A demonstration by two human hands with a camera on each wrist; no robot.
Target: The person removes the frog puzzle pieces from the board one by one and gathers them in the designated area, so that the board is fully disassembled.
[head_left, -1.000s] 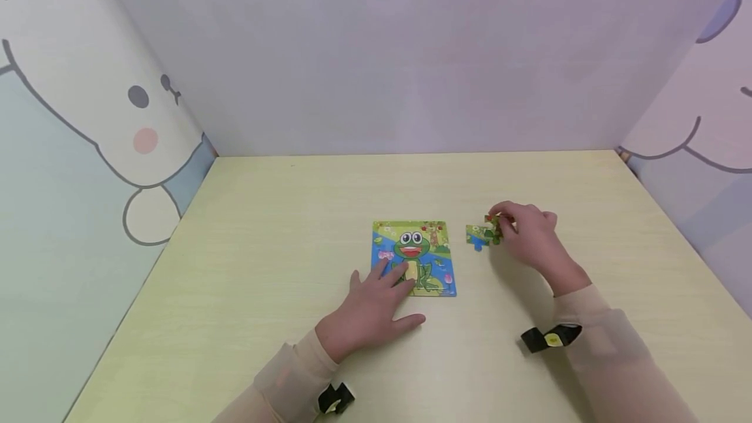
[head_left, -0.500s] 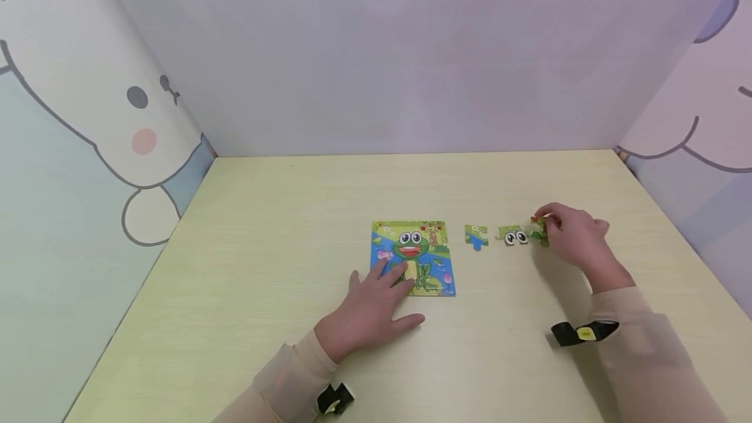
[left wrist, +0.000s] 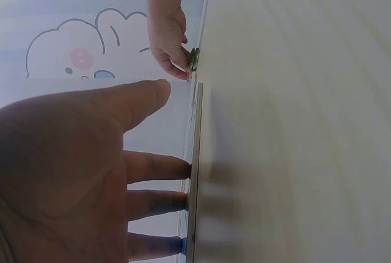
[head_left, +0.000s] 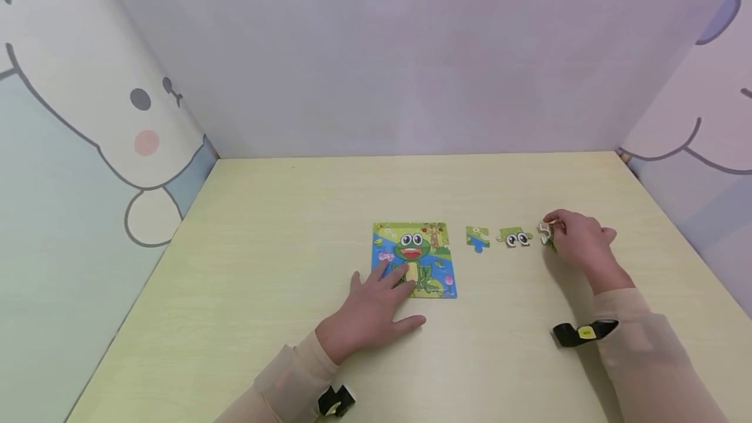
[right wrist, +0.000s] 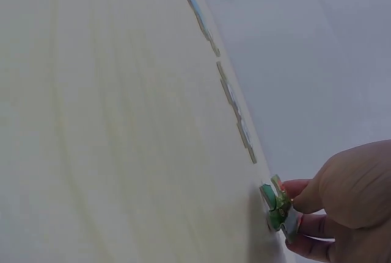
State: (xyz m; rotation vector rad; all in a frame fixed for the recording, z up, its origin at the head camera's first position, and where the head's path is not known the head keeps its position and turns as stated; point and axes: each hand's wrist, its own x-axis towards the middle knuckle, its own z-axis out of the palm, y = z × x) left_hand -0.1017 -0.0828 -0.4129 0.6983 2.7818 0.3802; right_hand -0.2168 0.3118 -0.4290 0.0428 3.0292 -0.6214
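Note:
My left hand (head_left: 370, 315) lies with spread, straight fingers on the lower left of a square frog picture board (head_left: 437, 256). From the side, the left wrist view shows its fingertips touching the board's edge (left wrist: 197, 171). At the right, my right hand (head_left: 581, 240) pinches a tilted green jigsaw puzzle piece (head_left: 546, 234) between thumb and fingers, just over the table. The right wrist view has this piece (right wrist: 280, 209) partly behind the fingers; whether others are stacked with it I cannot tell. Left of it lie a puzzle piece with two cartoon eyes (head_left: 516, 237) and a green-and-blue puzzle piece (head_left: 478, 237).
A pale wooden table (head_left: 282, 234) carries everything. Behind it stands a plain lilac wall (head_left: 376, 57), with cartoon-printed panels (head_left: 70, 168) at both sides. The loose pieces and the board form a rough row. Black straps (head_left: 586, 333) circle both sleeves.
The right hand has moved right, leaving the eyes piece lying apart from the green-and-blue piece. The piece in its fingers has since tilted. My left hand stays on the board.

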